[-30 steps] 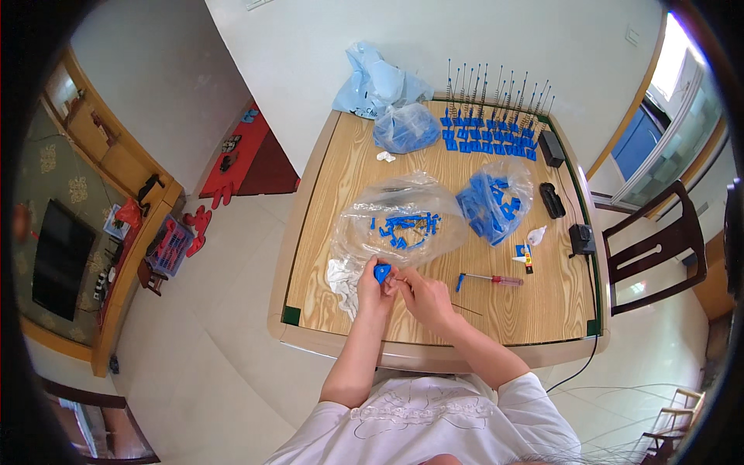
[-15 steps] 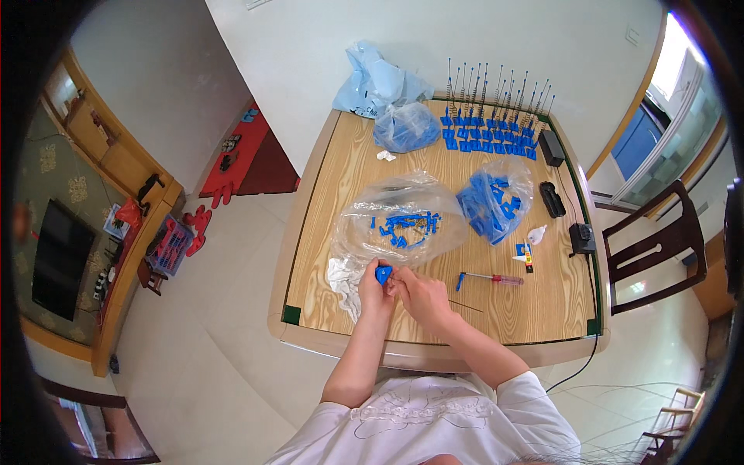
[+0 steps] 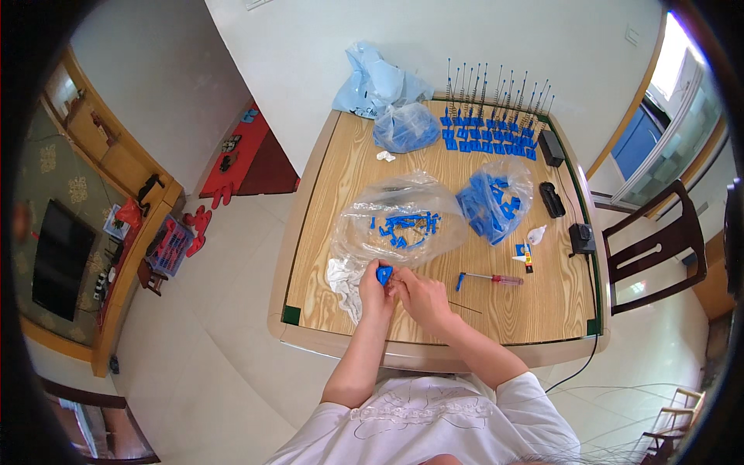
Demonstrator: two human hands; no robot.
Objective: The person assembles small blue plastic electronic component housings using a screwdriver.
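Observation:
Near the front of the table, my left hand (image 3: pixel 377 294) is closed around a small blue plastic piece (image 3: pixel 384 274), whose top shows above the fingers. Right up against it, my right hand (image 3: pixel 421 296) has its fingers pinched together. A thin dark rod (image 3: pixel 466 308) sticks out to the right from behind that hand; its other end is hidden by the fingers. Just beyond both hands lies an open clear plastic bag (image 3: pixel 364 221) with several small blue parts and metal pieces. A crumpled white cloth (image 3: pixel 342 280) touches the area left of my left hand.
A screwdriver (image 3: pixel 508 280) with a blue piece by its tip lies to the right, near a small glue tube (image 3: pixel 528 259). Bags of blue parts (image 3: pixel 488 209) (image 3: pixel 406 128) stand farther back. Rows of blue bases with upright springs (image 3: pixel 488 132) fill the far right corner, beside black boxes (image 3: pixel 551 148).
Both hands keep almost the same place and grip. The rod's free end has shifted very slightly left.

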